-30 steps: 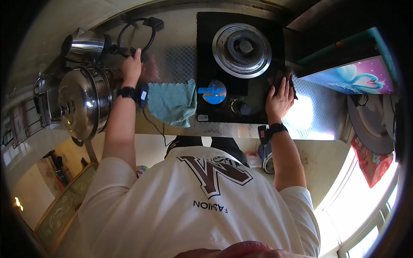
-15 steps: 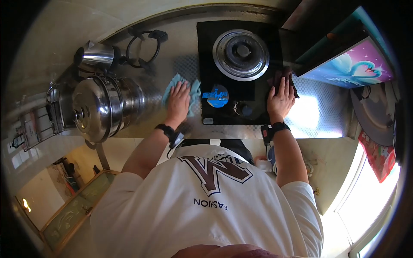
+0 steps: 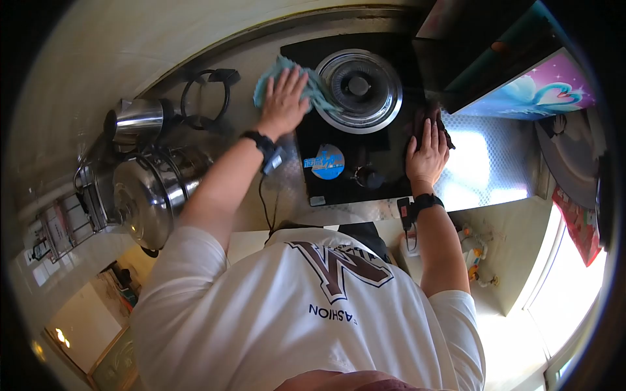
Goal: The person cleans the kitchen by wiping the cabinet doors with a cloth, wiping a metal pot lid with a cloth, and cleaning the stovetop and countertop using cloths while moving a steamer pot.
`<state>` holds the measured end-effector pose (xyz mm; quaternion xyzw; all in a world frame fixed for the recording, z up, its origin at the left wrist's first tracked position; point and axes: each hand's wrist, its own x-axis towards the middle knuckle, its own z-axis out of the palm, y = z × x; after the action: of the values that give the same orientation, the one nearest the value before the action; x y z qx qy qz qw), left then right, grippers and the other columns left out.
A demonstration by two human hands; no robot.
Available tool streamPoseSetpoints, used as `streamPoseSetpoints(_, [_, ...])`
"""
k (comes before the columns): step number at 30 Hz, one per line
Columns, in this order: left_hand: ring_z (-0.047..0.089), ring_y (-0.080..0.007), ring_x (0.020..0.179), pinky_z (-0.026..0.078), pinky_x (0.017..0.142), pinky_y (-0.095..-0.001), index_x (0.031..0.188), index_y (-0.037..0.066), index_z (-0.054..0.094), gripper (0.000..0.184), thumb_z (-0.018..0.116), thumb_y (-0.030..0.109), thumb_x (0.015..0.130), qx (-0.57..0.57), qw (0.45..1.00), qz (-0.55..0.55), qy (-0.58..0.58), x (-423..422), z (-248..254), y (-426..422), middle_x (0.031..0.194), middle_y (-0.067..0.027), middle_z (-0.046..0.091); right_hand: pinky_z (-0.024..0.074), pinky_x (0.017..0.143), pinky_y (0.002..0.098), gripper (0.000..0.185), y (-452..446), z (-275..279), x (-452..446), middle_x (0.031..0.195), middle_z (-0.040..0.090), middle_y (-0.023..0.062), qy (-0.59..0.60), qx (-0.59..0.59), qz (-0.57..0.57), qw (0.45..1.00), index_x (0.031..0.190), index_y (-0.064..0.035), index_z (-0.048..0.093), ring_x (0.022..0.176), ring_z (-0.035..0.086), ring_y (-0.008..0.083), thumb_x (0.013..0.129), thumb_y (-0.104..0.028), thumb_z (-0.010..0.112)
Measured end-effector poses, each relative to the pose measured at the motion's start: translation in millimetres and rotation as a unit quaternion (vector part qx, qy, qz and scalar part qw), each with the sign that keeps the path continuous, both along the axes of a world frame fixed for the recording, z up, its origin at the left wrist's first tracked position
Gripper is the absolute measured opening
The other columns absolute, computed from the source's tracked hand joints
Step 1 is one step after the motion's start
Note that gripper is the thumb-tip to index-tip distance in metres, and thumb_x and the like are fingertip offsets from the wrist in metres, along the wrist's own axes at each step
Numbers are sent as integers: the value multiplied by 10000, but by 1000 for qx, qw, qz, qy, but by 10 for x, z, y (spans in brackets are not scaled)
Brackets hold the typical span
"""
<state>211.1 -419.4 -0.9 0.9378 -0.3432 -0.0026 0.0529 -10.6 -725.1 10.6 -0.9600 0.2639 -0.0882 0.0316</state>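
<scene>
- Steel counter [image 3: 479, 156] runs across the scene, textured finish, bright glare near the right end.
- Black cooktop [image 3: 398, 173] sits on it; burner [image 3: 358, 86] toward the far side, control knob [image 3: 373, 179] near edge. Hard, smooth top, so a damp cloth should slide easily.
- Lidded steel pot [image 3: 140, 195] at left, kettle [image 3: 137, 122] just beyond it, black ring stand [image 3: 226, 75] to the kettle's right. Pot probably the heaviest item here.
- Teal cloth [image 3: 315, 94] at the cooktop's far left corner, partly on counter, right end reaching the burner's rim. Light, soft, limp, not fragile; bunches under load. Best hold: spread palm over the middle, fingers on the far part. Loose end could snag on the burner's raised parts.
- Dark cloth [image 3: 430, 113] at the cooktop's right edge, crumpled. Looks soft too; mostly covered, so thickness can't be told. Palm pressure should pin it.
- Left hand [image 3: 280, 107]: palm down on the teal cloth, fingers slightly spread, not clenched. Any pinch underneath can't be seen.
- Right hand [image 3: 427, 153]: flat on the dark cloth, fingers extended. Hands well apart, burner between them.
</scene>
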Motion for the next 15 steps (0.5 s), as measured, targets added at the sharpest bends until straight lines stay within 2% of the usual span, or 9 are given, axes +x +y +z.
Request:
streamPoseSetpoints(5, [203, -319, 1527, 160, 1228, -519, 1574, 191, 326, 599, 419, 412, 1025, -51, 999, 16, 2, 944, -180, -358, 1660, -57, 247, 285, 1157, 491, 587, 2, -2, 1, 1523, 484, 57, 18, -4, -4, 1000, 1516, -204, 435, 1400, 418, 320, 960, -375, 519])
streamPoseSetpoints(8, [198, -282, 1534, 149, 1237, -500, 1581, 204, 314, 596, 390, 418, 1030, -19, 999, 22, -24, 1009, -186, -528, 1662, -39, 245, 284, 1158, 487, 584, 7, 12, -21, 1520, 488, 57, 17, -7, 4, 1000, 1515, -205, 436, 1396, 421, 321, 960, -368, 522])
streamPoseSetpoints(10, [202, -246, 1536, 145, 1244, -474, 1574, 201, 330, 577, 361, 406, 1035, 3, 998, -31, -50, 886, -97, -560, 1662, -28, 249, 274, 1161, 487, 589, 7, 8, -6, 1508, 496, 67, 11, -6, 7, 1000, 1539, -206, 397, 1402, 408, 325, 980, -356, 508])
streamPoseSetpoints(13, [273, -247, 1512, 166, 1240, -454, 1515, 106, 420, 584, 453, 345, 982, 0, 994, -98, -45, 453, 7, -478, 1625, -68, 333, 272, 1162, 487, 589, 3, -14, -6, 1508, 495, 69, 6, -2, 9, 1000, 1538, -204, 397, 1402, 409, 326, 979, -348, 511])
streamPoseSetpoints(14, [302, -275, 1495, 203, 1225, -463, 1457, 26, 468, 592, 547, 275, 925, -25, 994, -104, -24, 271, 105, -415, 1586, -132, 381, 272, 1162, 487, 589, -2, -18, -12, 1508, 495, 69, 5, -2, 10, 1000, 1538, -204, 397, 1402, 409, 326, 979, -348, 511])
streamPoseSetpoints(15, [301, -263, 1497, 185, 1231, -457, 1438, 31, 492, 578, 505, 334, 945, 10, 996, -90, -2, 106, 142, -354, 1583, -127, 390, 276, 1160, 491, 586, -6, -30, -16, 1520, 485, 60, 8, 0, 6, 1000, 1526, -202, 416, 1401, 413, 323, 969, -354, 515])
